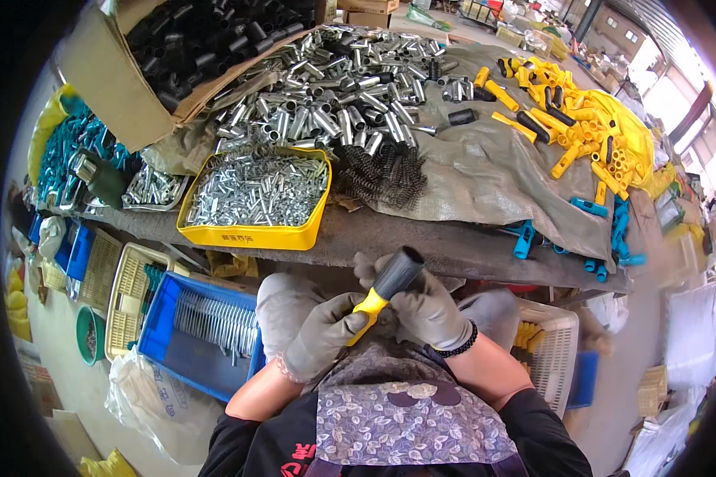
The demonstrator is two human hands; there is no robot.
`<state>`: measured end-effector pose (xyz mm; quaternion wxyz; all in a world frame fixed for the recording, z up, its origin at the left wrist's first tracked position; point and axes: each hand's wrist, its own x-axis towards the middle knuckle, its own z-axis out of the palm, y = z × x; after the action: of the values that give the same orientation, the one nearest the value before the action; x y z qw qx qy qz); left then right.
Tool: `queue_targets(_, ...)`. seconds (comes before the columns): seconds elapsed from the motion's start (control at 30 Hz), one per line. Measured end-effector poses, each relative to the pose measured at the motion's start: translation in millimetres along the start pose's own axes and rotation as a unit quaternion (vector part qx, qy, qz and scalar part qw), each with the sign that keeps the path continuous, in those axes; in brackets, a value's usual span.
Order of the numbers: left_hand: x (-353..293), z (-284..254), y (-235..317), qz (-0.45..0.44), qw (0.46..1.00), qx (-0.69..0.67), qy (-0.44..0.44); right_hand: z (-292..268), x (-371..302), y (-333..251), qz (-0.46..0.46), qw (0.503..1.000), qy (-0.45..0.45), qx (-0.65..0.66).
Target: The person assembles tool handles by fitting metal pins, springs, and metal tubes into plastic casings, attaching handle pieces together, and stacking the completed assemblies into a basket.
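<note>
Above my lap I hold a yellow plastic handle (368,308) with a wide black plastic sleeve (398,272) on its upper end, tilted up to the right. My left hand (318,338), in a grey glove, is closed round the yellow lower part. My right hand (435,312), gloved too, grips the black sleeve from the right, some fingers hidden behind it. Just beyond, at the table's near edge, stands a yellow tray (248,237) full of small metal pieces. Dark coil springs (383,176) lie beside it, with a heap of shiny metal tubes (318,111) behind.
Yellow handles (585,127) are piled on the table's right, teal handles (523,240) near its edge. A cardboard box (147,95) of black sleeves stands back left. A blue crate (155,318) with metal rods sits left of my legs, a white crate (561,354) right.
</note>
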<state>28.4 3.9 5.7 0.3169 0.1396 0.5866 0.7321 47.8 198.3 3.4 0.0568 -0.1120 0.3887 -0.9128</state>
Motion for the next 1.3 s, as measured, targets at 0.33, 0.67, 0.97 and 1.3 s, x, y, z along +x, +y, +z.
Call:
queue_targets(0.33,19,-3,-8,-0.022,0.966,-0.189,-0.173,2,5,-9,0.073,0.935,-0.093,-0.335)
queue_targets(0.67,54,-29,-27,-0.032,0.995,0.049,0.084,-84,112,-79,-0.125,0.409,0.204,-0.881)
queue_targets(0.97,43,-45,-12,0.027,0.993,0.099,-0.062,3,28,-95,-0.112,0.738,-0.114,-0.656)
queue_targets(1.3,59,-6,15,0.101,0.891,0.439,-0.048,-29,5,-107,-0.074,0.750,-0.067,-0.654)
